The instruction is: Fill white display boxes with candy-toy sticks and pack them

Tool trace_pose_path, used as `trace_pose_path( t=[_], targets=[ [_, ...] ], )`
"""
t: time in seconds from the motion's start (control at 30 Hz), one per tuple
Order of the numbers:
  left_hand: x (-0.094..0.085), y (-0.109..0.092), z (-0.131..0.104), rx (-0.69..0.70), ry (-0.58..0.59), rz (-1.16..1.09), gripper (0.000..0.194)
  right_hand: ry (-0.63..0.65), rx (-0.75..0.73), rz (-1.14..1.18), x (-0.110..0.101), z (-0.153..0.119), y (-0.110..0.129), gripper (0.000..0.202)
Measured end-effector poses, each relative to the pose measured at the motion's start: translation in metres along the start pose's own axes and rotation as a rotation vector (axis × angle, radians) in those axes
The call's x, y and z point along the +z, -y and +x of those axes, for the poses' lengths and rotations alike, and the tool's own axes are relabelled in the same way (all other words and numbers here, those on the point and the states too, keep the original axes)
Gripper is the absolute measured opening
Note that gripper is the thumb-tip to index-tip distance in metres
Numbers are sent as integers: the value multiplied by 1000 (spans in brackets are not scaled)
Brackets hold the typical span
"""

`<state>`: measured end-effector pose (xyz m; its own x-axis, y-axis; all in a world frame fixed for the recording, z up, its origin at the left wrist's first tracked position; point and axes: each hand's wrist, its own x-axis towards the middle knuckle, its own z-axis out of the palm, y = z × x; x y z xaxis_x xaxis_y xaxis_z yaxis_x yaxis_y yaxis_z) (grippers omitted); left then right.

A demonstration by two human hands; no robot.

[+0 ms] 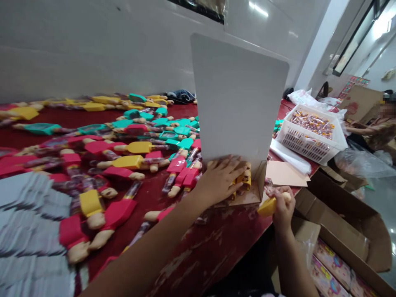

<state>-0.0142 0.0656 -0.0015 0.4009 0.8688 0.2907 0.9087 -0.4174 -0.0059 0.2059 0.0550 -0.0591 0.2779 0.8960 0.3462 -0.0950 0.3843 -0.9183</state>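
Observation:
My left hand reaches into a small open carton whose tall grey lid stands upright behind it. Its fingers are spread flat over yellow toys lying inside, and what is under the palm is hidden. To the right of the carton, my right hand is closed around a yellow toy with a beige end, held over the table's edge. Left of the carton, similar pink toys, teal toys and yellow toys with clear tubes lie scattered on the red table.
Stacks of grey-white cards fill the near left. On the right are a white basket of small wrapped pieces, beige card sheets, and a brown box with printed packs. A co-worker sits at far right.

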Motion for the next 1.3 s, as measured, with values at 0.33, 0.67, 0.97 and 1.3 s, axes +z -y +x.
trace_pose_path(
  t=[0.33, 0.67, 0.97, 1.3],
  targets=[
    [-15, -12, 1, 24, 140, -37, 56, -103, -405, -171, 41, -17, -20, 15],
    [-15, -12, 10, 68, 133, -82, 46, 145, -550, -477, 44, -6, 2, 20],
    [-11, -4, 0, 75, 85, -125, 50, 103, -362, -447, 47, 18, -9, 13],
    [-11, -3, 1, 47, 80, -171, 57, 238, -588, -494, 81, 17, -15, 17]
  ],
)
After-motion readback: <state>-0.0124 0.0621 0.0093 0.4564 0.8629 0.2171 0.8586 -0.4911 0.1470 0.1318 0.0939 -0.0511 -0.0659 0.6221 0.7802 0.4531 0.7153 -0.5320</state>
